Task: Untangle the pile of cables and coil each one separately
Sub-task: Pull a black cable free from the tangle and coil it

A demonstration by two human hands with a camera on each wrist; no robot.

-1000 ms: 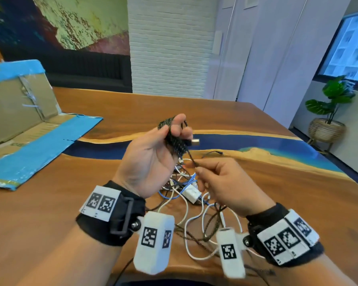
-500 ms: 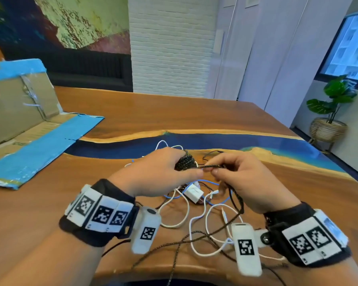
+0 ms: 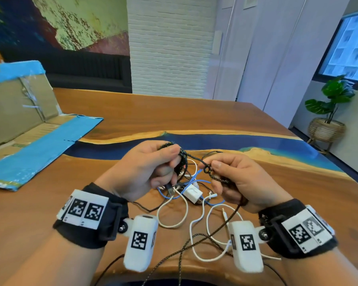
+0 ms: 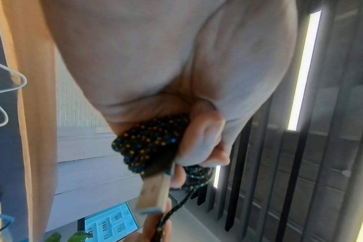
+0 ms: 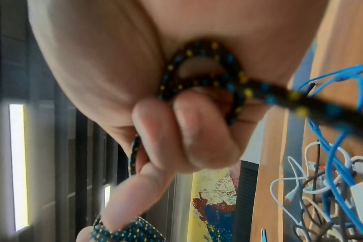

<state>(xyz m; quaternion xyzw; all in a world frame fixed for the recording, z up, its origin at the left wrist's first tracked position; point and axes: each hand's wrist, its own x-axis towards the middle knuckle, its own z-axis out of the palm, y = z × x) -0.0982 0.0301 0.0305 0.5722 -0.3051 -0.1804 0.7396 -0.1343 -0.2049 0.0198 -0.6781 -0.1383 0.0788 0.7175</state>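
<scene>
My left hand (image 3: 153, 168) grips a small coil of black braided cable (image 3: 181, 159) flecked with yellow and blue. In the left wrist view the same coil (image 4: 149, 139) sits in the curled fingers, with its metal USB plug (image 4: 153, 194) sticking out. My right hand (image 3: 232, 174) pinches the same braided cable (image 5: 199, 81) at a small loop beside the coil. The free length (image 3: 221, 226) runs under that hand toward the table's near edge. Below both hands lies a tangle of white cable (image 3: 174, 213), blue cable (image 3: 196, 176), thin dark cable and a white charger block (image 3: 192, 193).
An opened cardboard box with blue tape (image 3: 29, 120) lies at the left on the wooden table (image 3: 174, 114). The table has a blue resin strip (image 3: 256, 145) across its middle. A potted plant (image 3: 329, 112) stands on the floor at far right.
Both hands have lifted slightly off the pile and drawn apart. The braided cable now stretches between them, with a small loop showing at my right fingertips.
</scene>
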